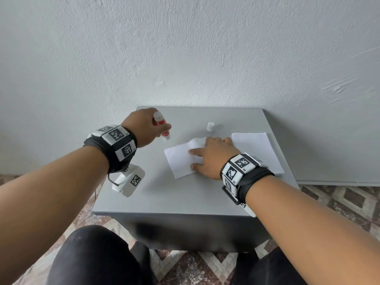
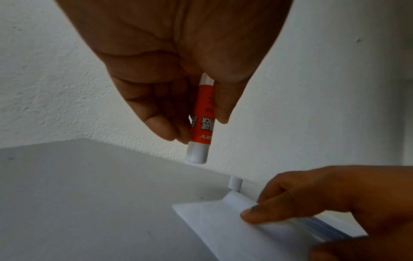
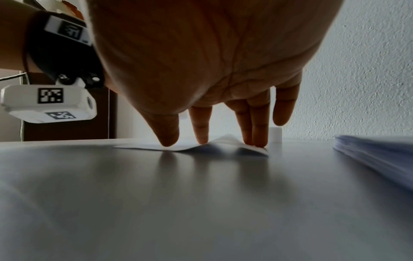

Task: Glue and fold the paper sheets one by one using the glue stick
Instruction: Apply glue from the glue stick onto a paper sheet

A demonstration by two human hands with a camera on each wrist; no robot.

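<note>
Head view: left hand [image 1: 144, 126] fingers grip the glue stick [image 1: 162, 126] above the counter [image 1: 185, 192]; right hand [image 1: 213, 159] fingers, extended, press the folded sheet [image 1: 181, 159] beneath. Press evenly along the crease.

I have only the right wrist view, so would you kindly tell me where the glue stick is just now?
Observer: The left hand grips the glue stick by its red barrel, off to the left.
Operator: Thank you. Is its tip on the sheet?
Observer: No, the tip points down left of the sheet, clear of the paper.
Operator: Is it uncapped?
Observer: It seems so. The lower end looks bare, and the cap stands alone on the table.
</note>
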